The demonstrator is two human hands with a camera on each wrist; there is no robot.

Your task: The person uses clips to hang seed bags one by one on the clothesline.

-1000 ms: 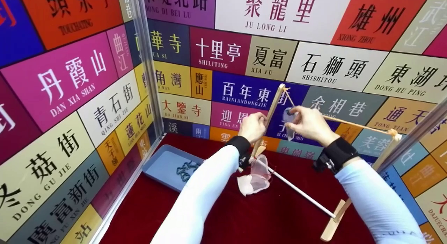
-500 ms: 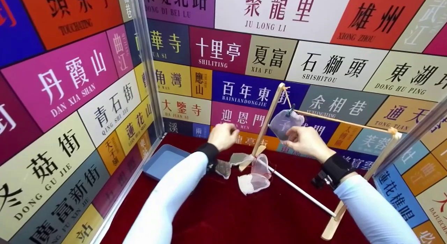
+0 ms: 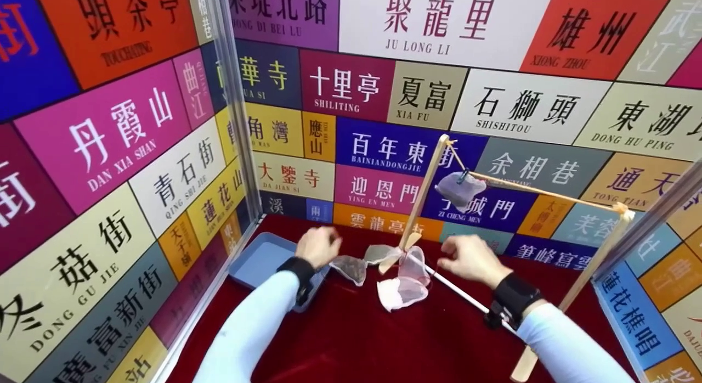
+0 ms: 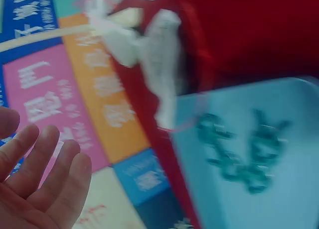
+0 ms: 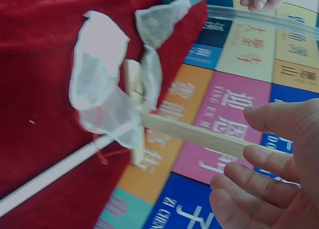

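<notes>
A translucent mesh pouch (image 3: 459,190) hangs from the orange string (image 3: 548,195), held by a dark green clip (image 3: 465,175). My right hand (image 3: 474,258) is below it and apart from it, fingers loosely bent and nothing held, as the right wrist view shows. My left hand (image 3: 319,246) is over the right end of the blue tray (image 3: 258,262); its fingers look relaxed and hold nothing in the left wrist view. Several green clips (image 4: 255,179) lie in the tray. More mesh pouches lie by the frame's foot: a white one (image 3: 403,293), a pinkish one (image 3: 412,265) and a grey one (image 3: 351,269).
A wooden frame has a left post (image 3: 425,193), a right post (image 3: 595,262) and a white bottom rod (image 3: 458,287). It stands on dark red cloth (image 3: 351,339). Walls of coloured sign panels (image 3: 378,92) rise behind and at the sides.
My right hand has let go of the pouch and dropped below the string. My left hand has moved left and down, away from the post to the tray. The pouch now hangs by the clip.
</notes>
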